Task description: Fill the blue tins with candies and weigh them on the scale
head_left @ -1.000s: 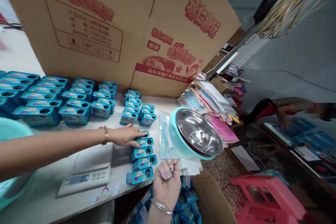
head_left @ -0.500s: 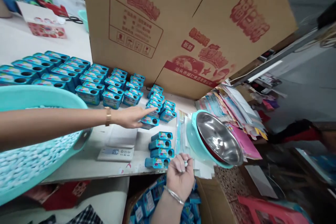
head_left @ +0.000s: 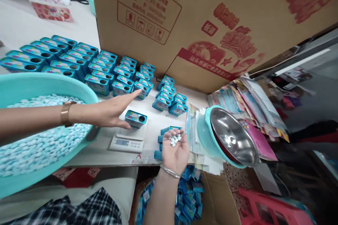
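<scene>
My left hand (head_left: 111, 110), with a gold-coloured band at its wrist, is open with fingers stretched above the scale. Its thumb is close to the left side of a blue tin (head_left: 136, 119), which has a dark round hole in its top. That tin stands on a small white digital scale (head_left: 126, 145). My right hand (head_left: 174, 153), with a silver bangle, is turned palm up. Several small white candies (head_left: 174, 140) lie in its cupped palm. Behind it, some blue tins (head_left: 160, 139) are partly hidden.
A turquoise basin (head_left: 92, 95) of pale candies stands at left. Rows of blue tins (head_left: 100, 66) line a large carton (head_left: 158, 56). At right are a steel bowl (head_left: 229, 137) in a turquoise basin and stacked papers (head_left: 253, 109). Below the table edge, a box holds blue tins (head_left: 188, 200).
My left hand has moved left from the row of tins, and a tin now stands on the scale. The curled right hand has opened upward, showing candies. The camera view has shifted.
</scene>
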The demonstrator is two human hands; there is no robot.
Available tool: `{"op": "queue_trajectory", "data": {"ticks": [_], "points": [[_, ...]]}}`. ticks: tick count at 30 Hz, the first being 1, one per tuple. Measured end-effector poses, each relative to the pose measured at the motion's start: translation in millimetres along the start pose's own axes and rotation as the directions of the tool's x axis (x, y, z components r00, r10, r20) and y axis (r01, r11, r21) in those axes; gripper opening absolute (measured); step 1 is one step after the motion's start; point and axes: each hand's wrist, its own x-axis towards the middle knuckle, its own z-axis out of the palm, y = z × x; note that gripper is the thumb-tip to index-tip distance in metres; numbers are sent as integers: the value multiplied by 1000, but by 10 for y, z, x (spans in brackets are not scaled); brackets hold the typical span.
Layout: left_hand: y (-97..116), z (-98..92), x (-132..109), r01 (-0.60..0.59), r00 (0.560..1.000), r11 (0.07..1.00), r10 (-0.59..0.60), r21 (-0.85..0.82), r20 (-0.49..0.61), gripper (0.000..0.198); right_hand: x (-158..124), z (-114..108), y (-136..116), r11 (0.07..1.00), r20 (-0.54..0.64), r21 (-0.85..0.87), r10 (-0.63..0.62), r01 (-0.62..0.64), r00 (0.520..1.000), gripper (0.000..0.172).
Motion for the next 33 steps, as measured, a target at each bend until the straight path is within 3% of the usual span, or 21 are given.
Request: {"op": "queue_trajectory", "data": {"ticks": [5,10,15,22,27,29,33], "points": [[-78,-41,-145,63,998,998,-63,-12,-30,112,79,222,137,998,-33,41,54,-53,998,1],[-129,22,-227,131,991,991,-131,10,-12,107,141,412,219,988,-77,86,134,-128,988,9],[-94,40,-156,66,998,998,-66,-5,-11,100,213,403,287,997,-13,-44,66,-66,998,10],[-2,185,59,35,999,999,-36,38,27,89,313,295,433,998,-27,-60,1,-3,1000,15],[96,324,181,163,986,987,-163,-2,45,31,319,129,642,1000,-231,-15,-28,26,973,14],[180,273,208,105,993,992,-107,-64,-39,25,297,83,743,999,-293,38,18,-7,956,13],[426,23,271,-106,982,992,93,-73,-162,36,286,95,913,993,-335,107,88,-55,938,9]]}}
